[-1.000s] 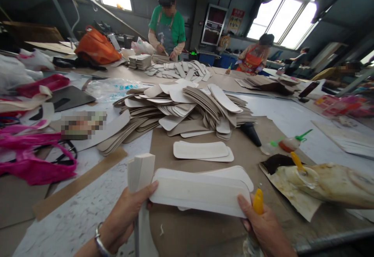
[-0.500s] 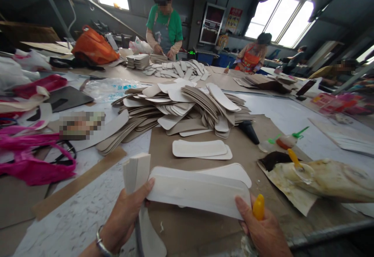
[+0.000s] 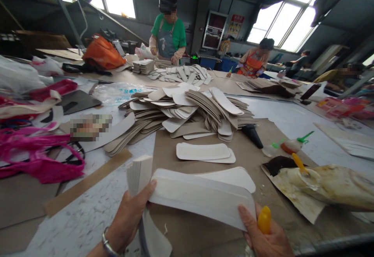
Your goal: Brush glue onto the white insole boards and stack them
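A long white panel with rounded corners (image 3: 201,199) is stretched level between my two hands. My left hand (image 3: 127,214) pinches its left end with the thumb on top, and the same hand also has a bundle of narrow white strips (image 3: 140,174) in it. At the panel's right end, my right hand (image 3: 265,231) grips with its thumb on the upper face. A yellow handle (image 3: 264,219) sticks up from that hand; the rest of its tool is hidden. Another white panel (image 3: 233,177) lies partly under the held one. Two smaller white pieces (image 3: 203,152) lie overlapped just beyond.
A large heap of similar pieces (image 3: 187,109) covers the middle of the table. On the right are a glue-stained container with a yellow handle (image 3: 309,183) and small green-tipped bottles (image 3: 295,144). Pink bags (image 3: 49,152) lie left. Co-workers (image 3: 171,31) stand beyond.
The whole scene has shifted slightly right and down as my head moved. Both hands keep the same hold on the panel, whose right end sits a little lower in view.
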The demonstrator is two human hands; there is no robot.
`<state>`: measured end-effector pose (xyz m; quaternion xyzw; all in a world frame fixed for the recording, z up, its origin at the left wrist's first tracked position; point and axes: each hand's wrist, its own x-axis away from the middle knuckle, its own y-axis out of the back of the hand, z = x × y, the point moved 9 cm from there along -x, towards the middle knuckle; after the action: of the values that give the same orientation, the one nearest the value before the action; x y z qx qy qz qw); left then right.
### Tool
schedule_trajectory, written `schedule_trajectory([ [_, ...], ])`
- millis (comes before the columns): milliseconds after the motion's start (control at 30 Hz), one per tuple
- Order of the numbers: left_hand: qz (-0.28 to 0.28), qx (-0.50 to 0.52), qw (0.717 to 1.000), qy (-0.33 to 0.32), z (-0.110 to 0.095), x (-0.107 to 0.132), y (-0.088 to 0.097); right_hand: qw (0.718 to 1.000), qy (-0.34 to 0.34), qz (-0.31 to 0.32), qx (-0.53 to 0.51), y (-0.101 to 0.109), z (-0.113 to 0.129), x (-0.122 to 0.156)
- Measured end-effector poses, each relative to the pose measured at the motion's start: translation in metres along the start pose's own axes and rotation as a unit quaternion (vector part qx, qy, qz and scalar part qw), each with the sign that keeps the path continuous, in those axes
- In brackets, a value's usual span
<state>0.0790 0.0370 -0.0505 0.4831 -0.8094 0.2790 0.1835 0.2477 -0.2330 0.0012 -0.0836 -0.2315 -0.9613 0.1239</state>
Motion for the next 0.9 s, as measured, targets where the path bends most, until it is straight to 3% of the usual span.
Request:
schedule_trajectory([
  [167,-0.021,-0.023,0.999,-0.008,-0.003,0.001,0.007,1.0,0.02,-0.01,0.011,-0.002,0.018,0.01],
  [267,-0.029,-0.021,0.999,0.02,0.001,0.001,0.009,0.999,0.015,0.014,-0.029,-0.011,0.022,0.013],
  [467,-0.065,-0.023,0.996,0.065,0.007,0.004,0.014,0.992,0.009,0.065,-0.106,-0.022,0.014,0.003],
  [633,-0.125,-0.035,0.987,0.091,0.012,0.008,0.025,0.987,0.001,0.125,-0.099,-0.027,0.006,-0.005],
  [733,-0.096,-0.016,0.992,0.075,0.011,0.007,0.022,0.985,-0.015,0.133,-0.114,-0.026,0.002,-0.007],
  [800,-0.048,-0.006,0.996,0.081,0.015,0.004,0.017,0.974,-0.035,0.15,-0.167,-0.028,0.0,-0.006],
  [900,0.039,0.03,0.986,0.16,0.031,0.004,0.002,0.938,-0.078,0.199,-0.271,-0.038,0.0,-0.002],
])
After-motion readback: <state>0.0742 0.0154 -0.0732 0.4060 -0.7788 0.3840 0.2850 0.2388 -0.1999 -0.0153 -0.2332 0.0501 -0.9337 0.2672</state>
